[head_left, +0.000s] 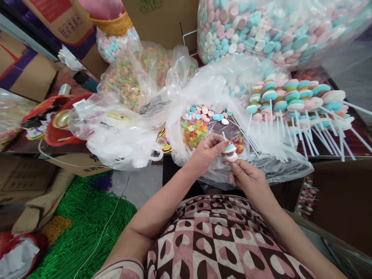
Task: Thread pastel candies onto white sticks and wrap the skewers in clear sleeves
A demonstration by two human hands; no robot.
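Your heart-print top (221, 240) is right up under the camera, with everything else laid out past it. Far left, the red basin (54, 133) holds odds and ends I can't really sort out, and the bag of colorful rings (136, 73) is blurred by its own plastic. Moving in, the loose rings (194, 133) and loose discs (205, 111) lie close together, so looks like there's plenty left to string. Your left hand (207, 152) has its grip pinched closed at the top of the candy stack (231, 152), which sits right between your hands, and your right hand (250, 179) has its grip closed on the bottom end. Only a few pieces on it, so I'd call that one partway; your fingers cover both ends, so no clue how much room is left. Just right are some bare sticks (247, 135), then a pile of loaded skewers (293, 102) that look done to me, though they overlap too much to count. Behind, the big bag of discs (279, 31) gets cut off up top.
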